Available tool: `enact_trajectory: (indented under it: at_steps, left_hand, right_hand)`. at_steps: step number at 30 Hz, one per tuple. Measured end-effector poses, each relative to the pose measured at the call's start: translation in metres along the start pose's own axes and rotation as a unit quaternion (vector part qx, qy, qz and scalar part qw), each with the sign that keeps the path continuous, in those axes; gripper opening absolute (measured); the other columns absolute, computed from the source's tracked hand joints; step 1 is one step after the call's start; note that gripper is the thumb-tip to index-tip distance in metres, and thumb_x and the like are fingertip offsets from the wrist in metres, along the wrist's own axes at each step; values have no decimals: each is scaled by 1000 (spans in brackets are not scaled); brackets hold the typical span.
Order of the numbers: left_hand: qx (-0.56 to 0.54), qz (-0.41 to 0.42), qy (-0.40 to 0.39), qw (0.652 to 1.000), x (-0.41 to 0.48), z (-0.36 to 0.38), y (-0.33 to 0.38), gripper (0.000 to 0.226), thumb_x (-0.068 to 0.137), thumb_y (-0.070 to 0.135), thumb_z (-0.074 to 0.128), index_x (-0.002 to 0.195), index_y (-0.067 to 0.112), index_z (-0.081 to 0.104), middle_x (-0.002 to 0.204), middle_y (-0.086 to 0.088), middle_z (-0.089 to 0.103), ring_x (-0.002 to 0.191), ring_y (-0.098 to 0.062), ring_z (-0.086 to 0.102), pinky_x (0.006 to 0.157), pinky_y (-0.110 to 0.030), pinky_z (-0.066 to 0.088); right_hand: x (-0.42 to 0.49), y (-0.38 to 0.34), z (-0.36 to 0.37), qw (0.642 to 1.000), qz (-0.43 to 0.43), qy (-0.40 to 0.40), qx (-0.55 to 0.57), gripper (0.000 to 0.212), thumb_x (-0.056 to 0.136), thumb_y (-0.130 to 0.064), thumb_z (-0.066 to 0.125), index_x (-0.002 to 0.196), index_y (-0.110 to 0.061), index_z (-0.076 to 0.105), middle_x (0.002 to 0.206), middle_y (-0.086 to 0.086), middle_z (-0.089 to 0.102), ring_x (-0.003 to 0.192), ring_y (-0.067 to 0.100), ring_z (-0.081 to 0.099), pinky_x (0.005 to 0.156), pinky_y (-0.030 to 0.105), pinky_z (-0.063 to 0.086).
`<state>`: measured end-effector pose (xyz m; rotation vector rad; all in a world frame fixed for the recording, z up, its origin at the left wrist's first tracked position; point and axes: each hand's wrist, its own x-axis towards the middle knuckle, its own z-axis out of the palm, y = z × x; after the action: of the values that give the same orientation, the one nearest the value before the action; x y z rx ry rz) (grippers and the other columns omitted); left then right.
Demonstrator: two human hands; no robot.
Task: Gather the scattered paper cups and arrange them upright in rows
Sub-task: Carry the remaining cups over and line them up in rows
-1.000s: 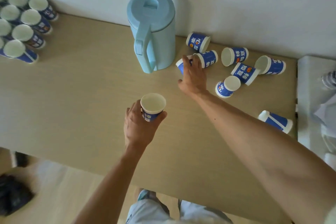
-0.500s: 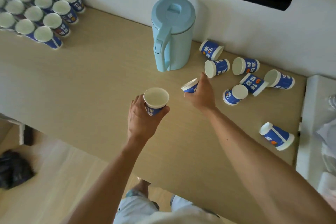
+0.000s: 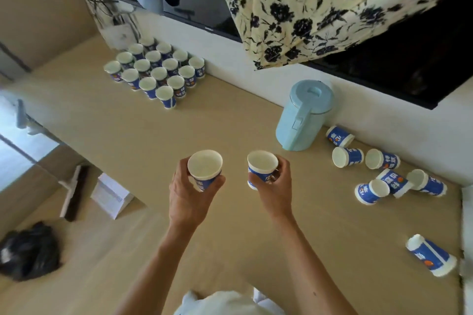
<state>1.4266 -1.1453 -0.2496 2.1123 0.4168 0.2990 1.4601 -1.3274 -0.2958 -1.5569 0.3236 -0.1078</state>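
Worktop: beige worktop (image 3: pixel 107 123) along a white wall, pale blue jug (image 3: pixel 302 115) right of centre.
Change: half a second ago our right hand was lifting a tipped cup; now it carries that cup mouth-up, level with the other.
Hands: left hand (image 3: pixel 190 192) clasps one paper cup (image 3: pixel 204 169); right hand (image 3: pixel 275 186) clasps a second cup (image 3: pixel 262 167).
Rows: upright cups (image 3: pixel 156 71) stand grouped at upper left.
Scattered: tipped cups (image 3: pixel 384 174) lie at right, one lone cup (image 3: pixel 432 256) at lower right.
Meaning: we judge both are ready for the rows.
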Motion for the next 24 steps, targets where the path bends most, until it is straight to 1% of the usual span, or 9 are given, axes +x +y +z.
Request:
enact_trajectory:
  at_steps: [3,6,8,10,12,14,18,21,24]
  left_hand:
    - [-21,4,28,999,10,-50,-15,59,67,44,87,113,38,49,107,17,62,99,-12,58,76,-33,52]
    - [-34,3,47,998,19,-96,-31,58,66,48,85,108,49,45,102,27,59,97,6,54,69,-20,45]
    - [-43,4,63,997,26,-133,-47,59,67,47,86,109,49,45,102,29,59,98,14,52,69,-17,44]
    - [-47,0,74,996,31,-165,-61,59,67,45,87,111,47,47,103,28,60,98,16,51,69,-14,42]
    - [-51,-12,80,995,34,-188,-71,58,68,45,86,112,42,49,104,22,62,97,8,56,70,-15,43]
    - [-55,-22,91,994,39,-214,-87,56,69,44,86,113,35,52,105,16,64,93,-4,59,70,-22,45]
    - [-79,-33,111,990,52,-253,-111,48,71,40,85,109,35,55,102,16,67,95,0,60,72,-24,46]
    - [-85,-38,116,989,66,-272,-126,47,73,33,86,110,31,58,102,13,69,94,-5,63,74,-26,49]
    - [-88,-43,113,989,94,-288,-145,48,73,31,87,112,32,59,103,13,69,96,-9,64,73,-19,47]
  right_hand:
    - [-26,-11,45,1000,-19,-17,-1,63,69,-6,87,118,-29,56,114,-10,66,102,6,67,80,20,55]
    - [-47,-17,85,999,-29,-30,3,62,69,-8,87,118,-30,57,114,-11,67,105,9,67,83,25,56]
    - [-63,-21,119,998,-37,-41,2,62,66,-16,87,117,-31,58,114,-10,67,105,10,66,84,26,55]
    - [-79,-23,150,998,-42,-56,0,63,60,-28,86,116,-34,58,114,-12,67,105,10,66,81,24,54]
    - [-89,-22,174,997,-45,-70,0,65,56,-35,85,115,-35,58,114,-12,67,104,10,66,81,25,54]
    - [-99,-22,205,995,-45,-91,-4,67,55,-36,85,116,-33,58,114,-10,67,105,12,66,84,29,55]
    - [-99,-24,256,991,-41,-124,-9,69,54,-35,85,117,-30,59,113,-9,68,101,8,67,82,27,54]
    - [-88,-22,290,991,-32,-131,4,73,51,-35,86,118,-26,59,114,-5,68,100,8,67,83,26,54]
    - [-72,-14,332,990,-27,-135,15,72,52,-35,87,117,-27,59,114,-6,68,102,11,68,83,26,55]
